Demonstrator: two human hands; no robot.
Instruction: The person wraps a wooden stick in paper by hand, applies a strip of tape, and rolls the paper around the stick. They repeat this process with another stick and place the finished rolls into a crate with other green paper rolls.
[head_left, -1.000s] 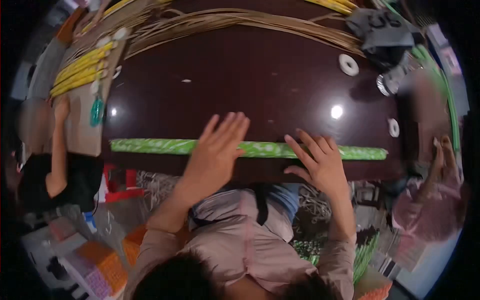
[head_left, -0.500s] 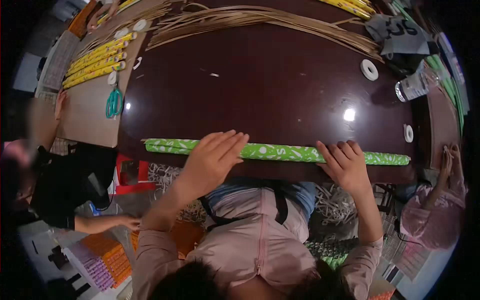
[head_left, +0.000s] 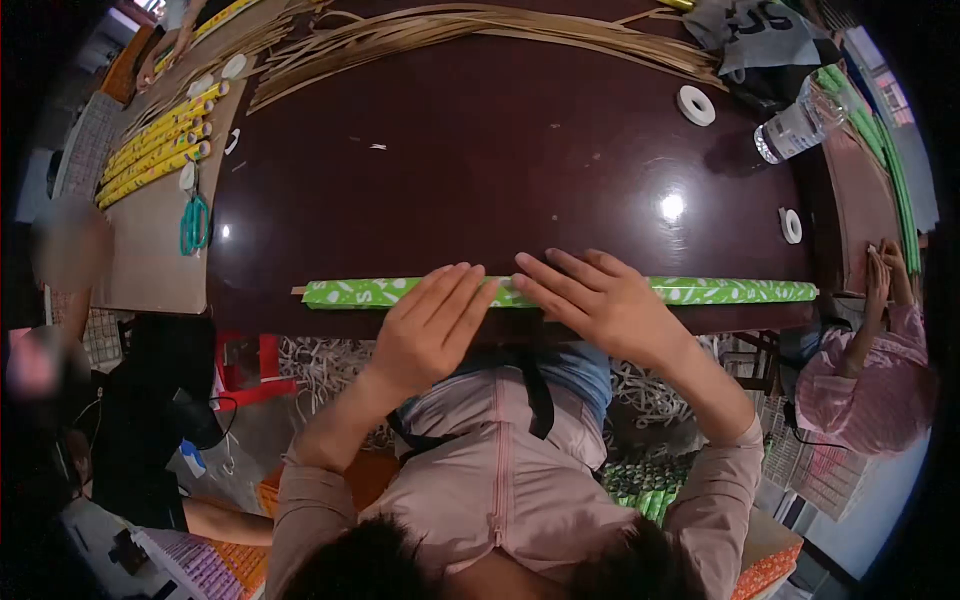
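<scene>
Green patterned roll lies along the table's near edge. Our left hand and right hand rest across it, fingers extended and open.

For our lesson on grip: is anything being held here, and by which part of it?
Nothing is visibly gripped. The left hand and right hand lie flat over the green roll, left of and around its middle.

Dim, fisheye-curved edges; overhead light glares white on the glossy dark tabletop.
</scene>
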